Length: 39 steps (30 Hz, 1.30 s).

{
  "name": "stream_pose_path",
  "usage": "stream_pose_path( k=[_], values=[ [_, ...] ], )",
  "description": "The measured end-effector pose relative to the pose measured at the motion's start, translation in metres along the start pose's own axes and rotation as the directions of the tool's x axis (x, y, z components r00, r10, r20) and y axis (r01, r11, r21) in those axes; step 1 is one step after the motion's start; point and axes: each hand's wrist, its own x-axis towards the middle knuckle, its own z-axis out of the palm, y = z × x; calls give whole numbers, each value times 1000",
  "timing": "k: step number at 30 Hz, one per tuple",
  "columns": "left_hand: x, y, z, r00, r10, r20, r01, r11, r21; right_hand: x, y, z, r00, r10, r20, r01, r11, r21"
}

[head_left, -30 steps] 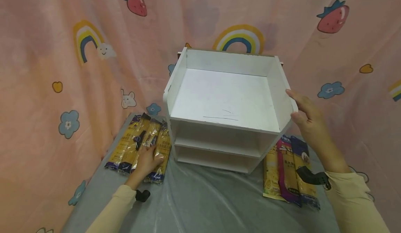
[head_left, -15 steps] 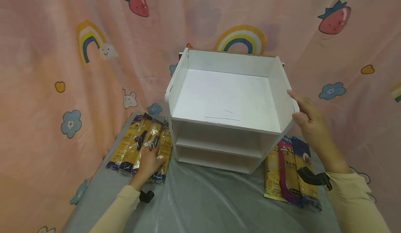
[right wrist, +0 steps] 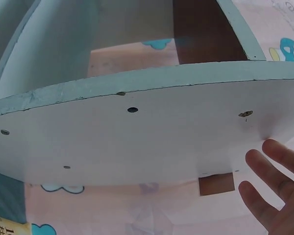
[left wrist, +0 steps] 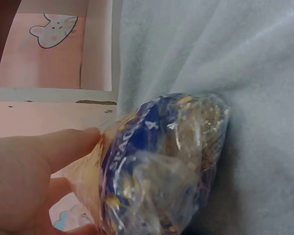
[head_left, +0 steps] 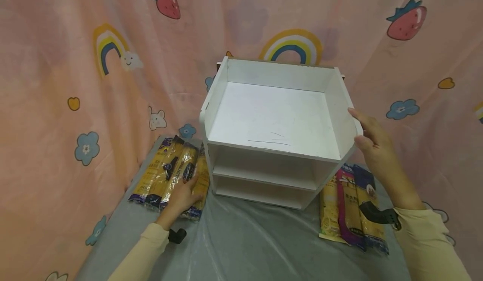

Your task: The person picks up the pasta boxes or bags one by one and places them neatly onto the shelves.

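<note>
The person's left grip (head_left: 183, 197) is clamped, thumb against fingers, on the yellow-and-blue, clear-film packet of spaghetti (head_left: 203, 175) at the white wooden shelf unit's (head_left: 277, 119) left, on the grey cloth-covered counter (head_left: 241, 241). The packet should be light and slick, stiff lengthwise but brittle inside, best held across its middle, unbent. The right grip (head_left: 377, 149), fingers straight and spread, touches the shelf unit's side.

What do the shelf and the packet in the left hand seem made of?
Shelf: probably wood or board, painted smooth white; the chipped edges suggest it. Packet: apparently thin plastic film, glossy, partly clear, printed blue; it wrinkles and shines.
</note>
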Motion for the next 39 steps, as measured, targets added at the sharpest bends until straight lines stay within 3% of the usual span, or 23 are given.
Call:
stream_pose_path(
  k=[4,10,17,22,31,39],
  values=[
    [1,1,-1,998,0,61,1,1000,-21,0,-1,-1,1000,-6,-6,6,1000,2],
    [1,2,0,997,49,58,-45,997,-59,1,-1,0,1000,-5,-4,5,1000,-11],
    [0,-2,2,998,31,56,-25,994,-105,1,-1,-1,1000,6,9,-6,1000,-9],
    [2,-11,2,994,62,90,-45,982,-182,1,-1,-1,1000,7,8,-7,1000,-10],
    [4,-24,4,987,70,142,-11,925,-381,0,0,-1,1000,-1,4,1,1000,-25],
    [1,-23,-1,982,14,190,94,832,-547,0,-2,-1,1000,-10,-1,10,1000,1]
  ],
)
